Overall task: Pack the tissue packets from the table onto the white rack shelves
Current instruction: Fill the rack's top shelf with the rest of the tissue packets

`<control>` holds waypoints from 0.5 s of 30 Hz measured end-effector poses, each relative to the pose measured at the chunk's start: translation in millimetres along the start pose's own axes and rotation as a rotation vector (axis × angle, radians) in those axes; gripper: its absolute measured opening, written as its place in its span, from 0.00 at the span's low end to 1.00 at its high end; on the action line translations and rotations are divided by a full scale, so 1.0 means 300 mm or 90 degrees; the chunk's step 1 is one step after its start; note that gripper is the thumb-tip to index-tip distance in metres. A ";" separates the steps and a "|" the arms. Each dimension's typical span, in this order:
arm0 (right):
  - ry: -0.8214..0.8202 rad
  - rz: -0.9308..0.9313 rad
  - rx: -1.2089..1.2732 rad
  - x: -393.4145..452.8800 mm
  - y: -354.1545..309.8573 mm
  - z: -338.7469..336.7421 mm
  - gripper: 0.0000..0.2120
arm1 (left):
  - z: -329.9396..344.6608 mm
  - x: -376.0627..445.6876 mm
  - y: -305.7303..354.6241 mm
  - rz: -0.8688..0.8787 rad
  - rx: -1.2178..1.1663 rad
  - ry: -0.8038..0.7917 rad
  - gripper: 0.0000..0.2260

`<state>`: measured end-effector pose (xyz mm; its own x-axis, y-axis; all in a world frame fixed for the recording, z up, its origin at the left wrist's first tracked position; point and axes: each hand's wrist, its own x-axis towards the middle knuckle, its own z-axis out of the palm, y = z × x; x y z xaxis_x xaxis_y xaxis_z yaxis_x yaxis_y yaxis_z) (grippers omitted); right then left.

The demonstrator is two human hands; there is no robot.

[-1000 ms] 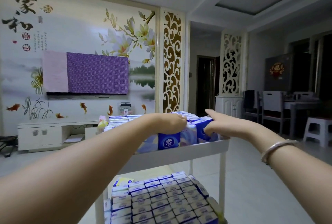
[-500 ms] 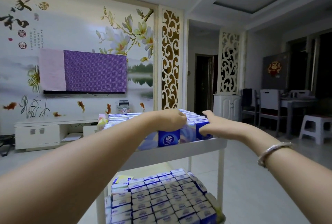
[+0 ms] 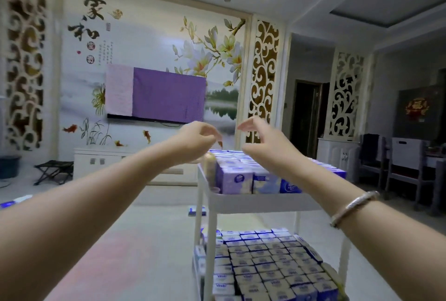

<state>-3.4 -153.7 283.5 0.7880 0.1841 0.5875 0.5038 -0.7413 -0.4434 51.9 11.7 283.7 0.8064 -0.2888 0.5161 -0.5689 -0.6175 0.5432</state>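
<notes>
The white rack (image 3: 253, 201) stands in front of me, right of centre. Its top shelf holds rows of blue and purple tissue packets (image 3: 237, 177). The shelf below is filled with several more tissue packets (image 3: 270, 267) standing upright. My left hand (image 3: 196, 139) hovers above the top shelf's left back corner, fingers loosely curled, holding nothing. My right hand (image 3: 259, 139) hovers just beside it, fingers relaxed and bent, also holding nothing. Both hands are clear of the packets.
One blue packet (image 3: 196, 211) lies on the floor left of the rack. A low white TV cabinet (image 3: 101, 156) and a folding stool (image 3: 54, 171) stand along the far wall. Chairs (image 3: 400, 160) and a dining table are at the right.
Both hands lifted off the top-shelf packets and now hover above them. My view swung left, so the rack sits further right in the frame.
</notes>
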 end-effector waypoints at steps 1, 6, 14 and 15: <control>-0.002 -0.016 0.004 0.015 -0.039 0.045 0.22 | -0.030 -0.026 -0.050 -0.014 -0.020 0.022 0.14; -0.064 -0.052 0.054 0.099 -0.240 0.431 0.18 | -0.232 -0.285 -0.444 -0.175 -0.010 0.113 0.14; -0.284 0.029 0.042 0.156 -0.265 1.122 0.19 | -0.327 -0.638 -1.015 -0.401 0.045 0.136 0.16; -0.302 0.038 0.043 0.166 -0.256 1.189 0.19 | -0.328 -0.655 -1.071 -0.417 0.047 0.140 0.15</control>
<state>123.4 142.5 105.3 0.8825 0.4289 0.1928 0.4628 -0.7191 -0.5183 60.3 338.8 72.9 0.9239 0.3101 0.2240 0.0420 -0.6643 0.7463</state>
